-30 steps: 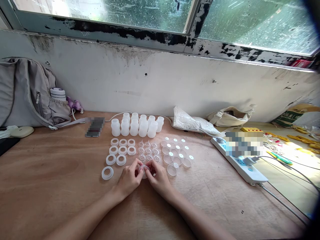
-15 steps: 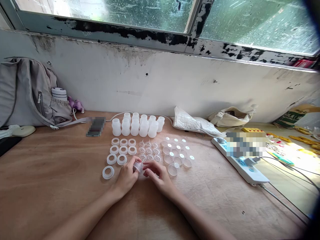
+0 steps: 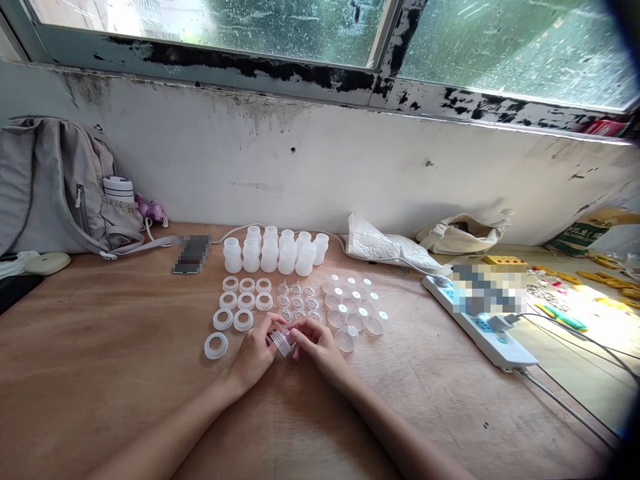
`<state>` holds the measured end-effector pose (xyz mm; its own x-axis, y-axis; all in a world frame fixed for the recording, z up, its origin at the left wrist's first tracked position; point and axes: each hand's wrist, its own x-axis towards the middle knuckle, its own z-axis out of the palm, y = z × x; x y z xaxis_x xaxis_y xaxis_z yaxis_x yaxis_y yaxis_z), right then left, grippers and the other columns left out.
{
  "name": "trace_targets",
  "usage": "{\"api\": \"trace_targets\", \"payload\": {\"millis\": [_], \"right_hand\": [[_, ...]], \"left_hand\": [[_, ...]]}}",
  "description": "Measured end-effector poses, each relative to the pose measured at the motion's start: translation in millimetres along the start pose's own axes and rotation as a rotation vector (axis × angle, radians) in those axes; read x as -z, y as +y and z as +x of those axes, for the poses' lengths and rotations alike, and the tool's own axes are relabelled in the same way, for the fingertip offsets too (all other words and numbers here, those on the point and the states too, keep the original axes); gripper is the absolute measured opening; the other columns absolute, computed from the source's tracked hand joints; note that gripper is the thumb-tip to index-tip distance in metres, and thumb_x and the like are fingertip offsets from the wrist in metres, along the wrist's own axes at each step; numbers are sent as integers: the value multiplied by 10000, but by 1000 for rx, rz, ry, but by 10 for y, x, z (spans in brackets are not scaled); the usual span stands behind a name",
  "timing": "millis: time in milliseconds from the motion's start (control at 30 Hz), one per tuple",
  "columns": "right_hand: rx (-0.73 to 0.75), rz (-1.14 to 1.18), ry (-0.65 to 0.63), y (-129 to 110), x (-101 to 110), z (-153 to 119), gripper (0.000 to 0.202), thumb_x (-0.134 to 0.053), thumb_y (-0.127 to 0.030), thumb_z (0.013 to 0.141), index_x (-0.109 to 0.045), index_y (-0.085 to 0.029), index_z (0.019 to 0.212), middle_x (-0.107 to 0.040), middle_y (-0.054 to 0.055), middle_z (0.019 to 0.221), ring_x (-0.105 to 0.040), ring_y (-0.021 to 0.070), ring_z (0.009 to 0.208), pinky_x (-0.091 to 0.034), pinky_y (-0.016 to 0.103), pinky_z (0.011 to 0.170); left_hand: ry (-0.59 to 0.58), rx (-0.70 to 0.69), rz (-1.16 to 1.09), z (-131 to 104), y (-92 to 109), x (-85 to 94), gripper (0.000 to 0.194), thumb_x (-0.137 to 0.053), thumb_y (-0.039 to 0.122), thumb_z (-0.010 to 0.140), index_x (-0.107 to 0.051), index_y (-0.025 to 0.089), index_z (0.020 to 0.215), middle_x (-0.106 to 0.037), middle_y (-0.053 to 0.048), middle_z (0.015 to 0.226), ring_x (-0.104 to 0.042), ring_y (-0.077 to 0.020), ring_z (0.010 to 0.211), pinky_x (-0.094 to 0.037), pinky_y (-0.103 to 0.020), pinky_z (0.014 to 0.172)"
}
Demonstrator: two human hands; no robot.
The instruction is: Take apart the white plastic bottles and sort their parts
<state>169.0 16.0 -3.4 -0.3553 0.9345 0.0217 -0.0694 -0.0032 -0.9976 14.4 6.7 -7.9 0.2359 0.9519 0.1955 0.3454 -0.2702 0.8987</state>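
Note:
My left hand [image 3: 256,357] is closed round a clear, ribbed screw ring [image 3: 281,343], held tilted just above the wooden table. On the ring's right side, the bent fingers and thumb of my right hand [image 3: 319,345] are pinched against it; its fingertips partly hide the far side. Just beyond my hands lie rows of small clear teats [image 3: 297,301]. To the left are milky-white rings [image 3: 245,300], one of them set apart [image 3: 216,346] near my left wrist. Clear round caps [image 3: 345,341] lie to the right, the closest one beside my right hand.
Several frosted bottles [image 3: 270,255] stand at the back near the wall. A phone [image 3: 191,255] and grey backpack [image 3: 45,187] are on the left. A white plastic bag [image 3: 385,245], a pouch [image 3: 463,233] and a corded power strip [image 3: 480,327] occupy the right.
My right hand has moved in to the left, and its fingers have closed onto the ribbed ring. The ring has turned and shifted slightly right in my left hand.

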Motion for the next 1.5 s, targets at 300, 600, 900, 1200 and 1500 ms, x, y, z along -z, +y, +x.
{"api": "trace_targets", "payload": {"millis": [300,600,900,1200,1500], "right_hand": [[0,9,77,22,43,23,279,-569,-427,737,-481,-165,696,-579,-22,606,-513,78,439,-409,224,478],[27,-83,119,-9,48,13,307,-577,-463,716,-471,-177,678,-558,-27,586,-508,94,459,-401,231,477],[73,-78,135,-14,37,4,266,-543,-425,760,-473,-176,694,-533,-30,608,-477,76,434,-382,224,458],[95,10,140,3,67,16,176,-609,-323,723,-527,-175,774,-548,-18,648,-547,105,538,-457,249,522],[109,17,134,23,77,3,175,-616,-282,713,-549,-184,841,-584,7,779,-583,123,635,-486,274,618]], "left_hand": [[7,48,-59,-30,68,-2,213,-422,207,784,-447,191,995,-596,-22,841,-553,-111,603,-433,-227,563],[-15,75,-176,-12,134,8,355,-536,348,745,-462,175,1046,-553,-84,1055,-581,-170,826,-506,-255,632],[118,-185,82,-25,44,-15,358,-589,228,708,-464,214,1043,-536,-42,1040,-544,-155,857,-474,-307,764],[65,-62,-76,-11,51,16,396,-544,286,757,-409,200,1119,-496,-88,1126,-506,-193,1001,-453,-337,832],[124,-150,-5,0,20,-6,369,-612,253,714,-461,227,1051,-524,-43,1050,-529,-170,939,-468,-332,807]]}}
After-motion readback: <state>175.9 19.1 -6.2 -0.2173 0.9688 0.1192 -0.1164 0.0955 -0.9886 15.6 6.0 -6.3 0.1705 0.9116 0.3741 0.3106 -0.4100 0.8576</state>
